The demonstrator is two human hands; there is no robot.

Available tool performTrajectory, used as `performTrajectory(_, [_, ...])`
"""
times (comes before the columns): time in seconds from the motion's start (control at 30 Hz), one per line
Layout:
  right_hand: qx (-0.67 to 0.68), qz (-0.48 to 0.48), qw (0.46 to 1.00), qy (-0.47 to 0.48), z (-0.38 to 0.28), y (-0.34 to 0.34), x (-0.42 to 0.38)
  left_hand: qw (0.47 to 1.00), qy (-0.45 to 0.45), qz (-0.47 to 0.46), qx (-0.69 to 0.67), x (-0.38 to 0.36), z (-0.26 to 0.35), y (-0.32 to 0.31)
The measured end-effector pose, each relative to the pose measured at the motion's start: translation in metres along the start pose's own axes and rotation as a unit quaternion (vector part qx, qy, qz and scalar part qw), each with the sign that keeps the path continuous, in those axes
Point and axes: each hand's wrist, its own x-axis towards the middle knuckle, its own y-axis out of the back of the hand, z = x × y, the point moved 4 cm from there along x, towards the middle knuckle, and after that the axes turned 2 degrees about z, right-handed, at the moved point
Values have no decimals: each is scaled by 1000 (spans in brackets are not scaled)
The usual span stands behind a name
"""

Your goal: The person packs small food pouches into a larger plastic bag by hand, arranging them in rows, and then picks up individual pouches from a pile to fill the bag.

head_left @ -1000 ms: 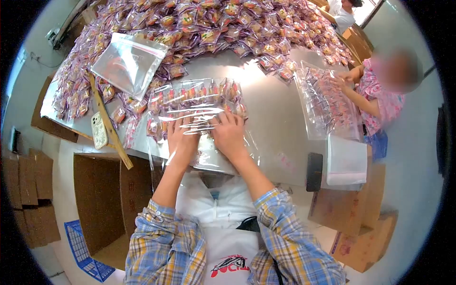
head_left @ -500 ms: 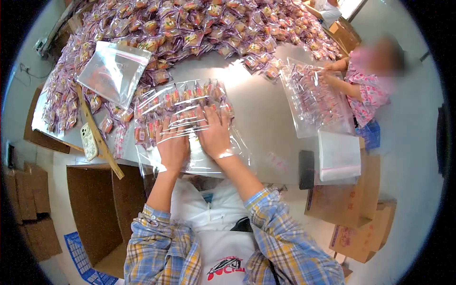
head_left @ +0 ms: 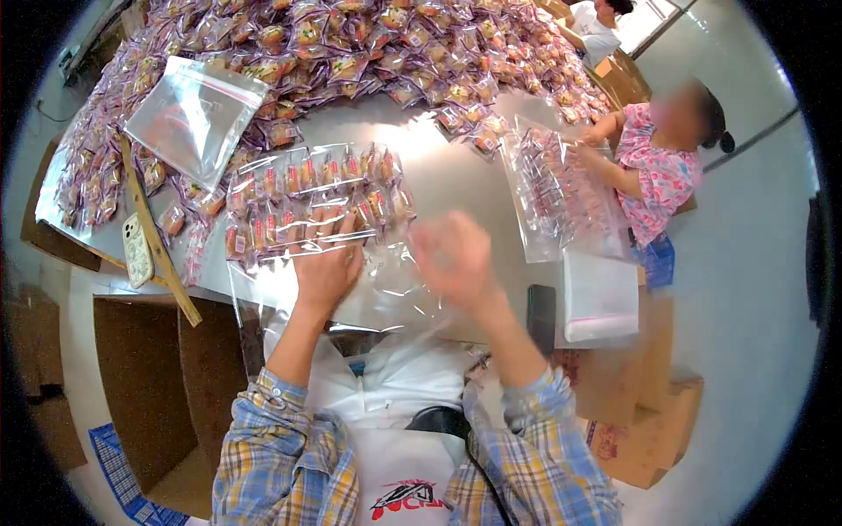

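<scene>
A large clear bag (head_left: 386, 280) lies at the table's front edge, with rows of small wrapped packets (head_left: 289, 175) in its far part. My left hand (head_left: 325, 267) reaches into the bag under the film, its fingers spread on the nearer row of packets. To the right of the bag, my right hand (head_left: 454, 261) is raised off the table; it is blurred and its fingers are smeared by motion.
Wrapped packets (head_left: 351, 66) are heaped at the back. Empty clear bags (head_left: 193, 118) lie left, near a wooden strip (head_left: 158, 232) and a phone (head_left: 137, 250). A bag stack (head_left: 601, 298) and dark block (head_left: 541, 319) lie right. A co-worker (head_left: 658, 167) handles another filled bag (head_left: 561, 188).
My right hand has come out from the bag and moved right, off the packets. My left hand stays inside. The whole view has shifted slightly.
</scene>
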Motion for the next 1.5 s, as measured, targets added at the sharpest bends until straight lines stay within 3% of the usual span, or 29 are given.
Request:
performTrajectory(0.07, [37,-54,975,-212,70,-9,22,1000,16,7,8,-7,-8,-19])
performTrajectory(0.2, [-116,-88,975,-169,196,-36,18,999,5,52,-1,-16,-15,-26])
performTrajectory(0.33, [-203,-138,952,-180,235,-62,38,997,-22,74,-19,-17,-15,-21])
performTrajectory(0.37, [-232,-101,960,-123,247,-68,38,997,-23,76,-26,-18,-16,-22])
performTrajectory(0.5, [-331,-177,901,-217,297,-88,40,994,-30,98,-30,-14,-14,-21])
performTrajectory(0.77, [-298,-250,881,-271,343,-109,51,996,-55,75,15,-16,-8,-21])
performTrajectory(0.87, [-355,-296,849,-257,333,-109,47,998,-56,26,-8,-15,-8,-17])
performTrajectory(1.0, [-328,-263,884,-205,332,-113,41,998,-26,16,-50,-5,-4,-11])
performTrajectory(1.03, [-281,-218,922,-154,320,-111,35,998,-32,33,-42,-7,-6,-15])
performTrajectory(1.13, [-257,-206,938,-103,273,-101,10,997,-31,56,-38,-10,-9,-22])
performTrajectory(1.23, [-163,-195,947,-197,239,-74,-19,997,-29,61,-40,-14,-13,-29])
performTrajectory(1.33, [66,-50,934,-348,174,-36,-34,996,-32,77,-25,-14,-13,-26])
performTrajectory(1.37, [72,-35,944,-321,152,-25,-35,997,-33,68,-9,-15,-13,-29])
performTrajectory(1.5, [208,-117,880,-411,65,-6,-40,996,-19,83,-32,-11,-6,-18])
